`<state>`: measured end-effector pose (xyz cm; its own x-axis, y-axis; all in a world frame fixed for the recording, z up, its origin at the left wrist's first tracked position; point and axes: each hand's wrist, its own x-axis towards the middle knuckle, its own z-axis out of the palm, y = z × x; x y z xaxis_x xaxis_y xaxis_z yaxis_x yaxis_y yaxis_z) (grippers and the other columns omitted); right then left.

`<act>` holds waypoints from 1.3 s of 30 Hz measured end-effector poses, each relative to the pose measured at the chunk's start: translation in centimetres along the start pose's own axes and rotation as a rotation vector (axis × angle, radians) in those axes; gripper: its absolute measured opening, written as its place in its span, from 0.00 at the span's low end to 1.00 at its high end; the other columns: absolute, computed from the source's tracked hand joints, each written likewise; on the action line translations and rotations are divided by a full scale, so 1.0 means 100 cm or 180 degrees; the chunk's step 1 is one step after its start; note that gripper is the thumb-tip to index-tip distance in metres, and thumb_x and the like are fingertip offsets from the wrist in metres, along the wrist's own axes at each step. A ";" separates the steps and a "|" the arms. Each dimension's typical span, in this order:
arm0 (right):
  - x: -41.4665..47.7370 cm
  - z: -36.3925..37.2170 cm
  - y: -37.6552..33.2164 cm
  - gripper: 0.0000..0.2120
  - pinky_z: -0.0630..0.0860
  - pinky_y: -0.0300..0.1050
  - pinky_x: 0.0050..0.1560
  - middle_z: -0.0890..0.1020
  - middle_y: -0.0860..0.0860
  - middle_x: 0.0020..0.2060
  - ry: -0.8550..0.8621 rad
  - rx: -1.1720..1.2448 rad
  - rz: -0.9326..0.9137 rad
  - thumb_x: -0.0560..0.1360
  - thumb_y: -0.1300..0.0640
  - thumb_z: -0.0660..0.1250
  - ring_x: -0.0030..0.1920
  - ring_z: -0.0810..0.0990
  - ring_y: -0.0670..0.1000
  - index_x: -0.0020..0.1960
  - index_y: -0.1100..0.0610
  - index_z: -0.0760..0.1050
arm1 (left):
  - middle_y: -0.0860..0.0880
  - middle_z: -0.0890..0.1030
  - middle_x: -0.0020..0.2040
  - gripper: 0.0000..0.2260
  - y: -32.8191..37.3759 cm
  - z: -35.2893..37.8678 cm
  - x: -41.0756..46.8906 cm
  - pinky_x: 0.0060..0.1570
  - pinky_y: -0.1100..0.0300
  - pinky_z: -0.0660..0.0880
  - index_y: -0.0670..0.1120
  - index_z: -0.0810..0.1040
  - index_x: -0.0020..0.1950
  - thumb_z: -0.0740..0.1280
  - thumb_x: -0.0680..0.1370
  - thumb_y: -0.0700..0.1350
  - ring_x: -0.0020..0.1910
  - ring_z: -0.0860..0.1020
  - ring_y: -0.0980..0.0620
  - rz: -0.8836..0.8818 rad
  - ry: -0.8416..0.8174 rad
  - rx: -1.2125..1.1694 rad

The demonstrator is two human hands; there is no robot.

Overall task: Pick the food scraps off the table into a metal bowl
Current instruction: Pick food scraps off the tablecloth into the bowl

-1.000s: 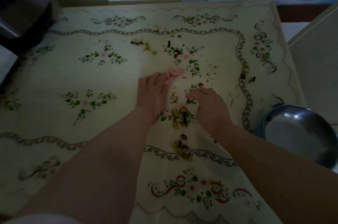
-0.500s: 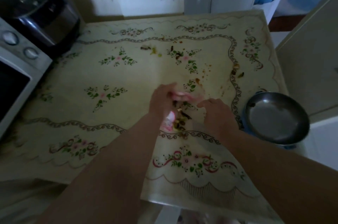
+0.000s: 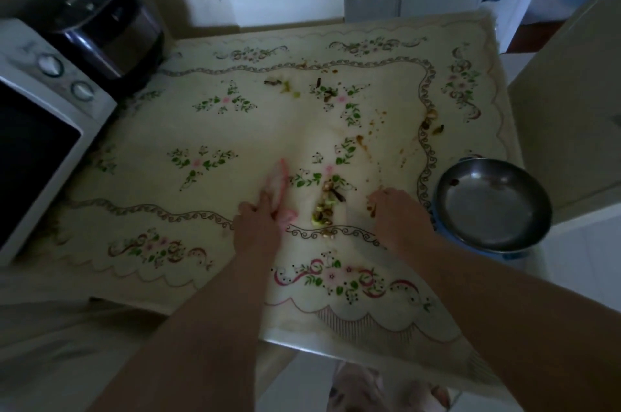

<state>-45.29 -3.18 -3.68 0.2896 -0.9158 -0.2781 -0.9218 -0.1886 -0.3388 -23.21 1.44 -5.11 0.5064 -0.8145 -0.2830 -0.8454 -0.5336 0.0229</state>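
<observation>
Left arm: bare forearm reaching forward from the lower left, wrist straight.
Left hand (image 3: 257, 226): palm down, fingers curled, pinching a pink cloth (image 3: 280, 191) that sticks out ahead of the grip and to its right.
Right arm: bare forearm coming in from the lower right, angled inward.
Right hand (image 3: 400, 215): palm down, fingers bent under; whether the grip holds anything cannot be told.
Spacing: hands apart, side by side.
</observation>
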 end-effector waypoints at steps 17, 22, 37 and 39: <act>-0.060 -0.036 0.051 0.21 0.74 0.46 0.58 0.76 0.50 0.59 0.0951 0.0322 -0.0379 0.73 0.66 0.63 0.62 0.72 0.51 0.64 0.52 0.74 | 0.41 0.66 0.63 0.28 0.134 0.021 -0.075 0.52 0.49 0.77 0.52 0.57 0.77 0.64 0.79 0.49 0.57 0.74 0.40 0.0856 -0.0305 -0.0013; -0.060 -0.038 0.065 0.18 0.72 0.45 0.56 0.77 0.48 0.57 0.0967 0.0200 -0.0215 0.74 0.63 0.64 0.59 0.73 0.51 0.63 0.50 0.74 | 0.46 0.68 0.58 0.18 0.115 0.004 -0.074 0.48 0.57 0.76 0.54 0.69 0.72 0.56 0.82 0.43 0.49 0.75 0.47 0.0753 0.0229 -0.1068; -0.025 -0.036 0.013 0.19 0.67 0.49 0.58 0.80 0.48 0.55 0.0807 -0.0462 -0.0158 0.76 0.63 0.59 0.60 0.72 0.52 0.63 0.47 0.73 | 0.40 0.70 0.62 0.22 0.023 0.003 -0.018 0.56 0.52 0.71 0.41 0.67 0.67 0.60 0.80 0.55 0.59 0.70 0.41 0.0358 0.0133 0.0820; -0.020 -0.039 0.013 0.22 0.65 0.50 0.62 0.78 0.49 0.58 0.0717 -0.0544 -0.0057 0.74 0.64 0.59 0.62 0.70 0.52 0.65 0.47 0.71 | 0.39 0.68 0.64 0.25 0.035 -0.001 -0.011 0.61 0.51 0.69 0.40 0.63 0.69 0.64 0.79 0.53 0.62 0.69 0.40 0.0344 -0.0072 0.0677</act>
<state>-48.08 -2.97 -0.09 0.2593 -0.9639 -0.0603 -0.9527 -0.2450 -0.1801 -26.67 0.42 -4.60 0.4092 -0.8576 -0.3114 -0.9124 -0.3818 -0.1475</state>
